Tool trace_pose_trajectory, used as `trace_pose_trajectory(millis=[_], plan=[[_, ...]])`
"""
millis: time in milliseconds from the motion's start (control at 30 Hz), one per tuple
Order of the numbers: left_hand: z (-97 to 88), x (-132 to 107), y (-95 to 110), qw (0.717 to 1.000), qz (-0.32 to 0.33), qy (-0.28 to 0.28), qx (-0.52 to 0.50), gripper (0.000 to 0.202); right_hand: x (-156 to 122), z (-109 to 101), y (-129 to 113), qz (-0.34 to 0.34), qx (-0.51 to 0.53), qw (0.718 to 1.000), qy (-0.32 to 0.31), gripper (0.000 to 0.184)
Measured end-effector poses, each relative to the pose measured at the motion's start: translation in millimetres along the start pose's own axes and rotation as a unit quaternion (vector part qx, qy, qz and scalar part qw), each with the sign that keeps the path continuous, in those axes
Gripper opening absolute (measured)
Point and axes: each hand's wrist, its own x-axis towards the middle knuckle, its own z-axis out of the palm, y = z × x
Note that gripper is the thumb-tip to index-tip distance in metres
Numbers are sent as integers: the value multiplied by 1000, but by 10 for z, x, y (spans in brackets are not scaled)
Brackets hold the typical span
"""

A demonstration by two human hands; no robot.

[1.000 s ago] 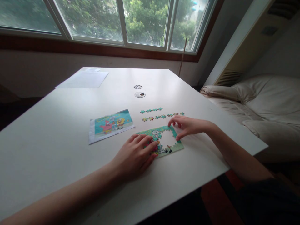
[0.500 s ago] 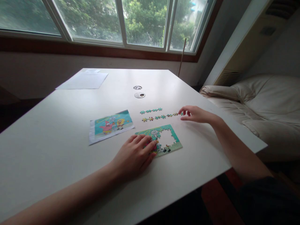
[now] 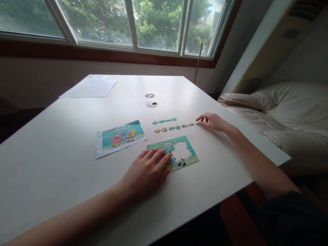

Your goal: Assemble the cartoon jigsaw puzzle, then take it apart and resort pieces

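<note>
A small cartoon jigsaw puzzle [image 3: 183, 150] lies on the white table [image 3: 64, 136], with a white gap in its middle. My left hand [image 3: 147, 171] rests flat on the puzzle's left part, fingers stretched out. Two rows of loose puzzle pieces [image 3: 174, 124] lie beyond the puzzle. My right hand [image 3: 211, 122] is at the right end of the nearer row, its fingertips pinched together on the end piece [image 3: 197, 124]. A printed reference picture [image 3: 120, 136] of the same cartoon lies to the left of the puzzle.
A sheet of paper [image 3: 88, 88] lies at the table's far left. Two round cable ports [image 3: 151, 100] sit in the table's middle. A cream sofa [image 3: 282, 109] stands right of the table; the table edge runs close to my right arm. A window spans the back wall.
My right hand left the puzzle's upper right corner and moved away to the right end of the nearer row of loose pieces. My left hand stayed on the puzzle.
</note>
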Motion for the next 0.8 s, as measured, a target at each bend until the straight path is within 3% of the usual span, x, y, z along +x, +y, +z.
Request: trace_pose_trajectory(millis=[233, 500, 800], plan=[[25, 2, -10, 1000, 2, 17, -1, 34, 40, 134, -180, -44, 26, 999, 18, 25], [28, -5, 3, 1000, 2, 16, 5, 34, 3, -29, 41, 2, -27, 999, 24, 23], [23, -11, -9, 1000, 4, 11, 6, 35, -22, -76, 125, 28, -38, 999, -23, 25]])
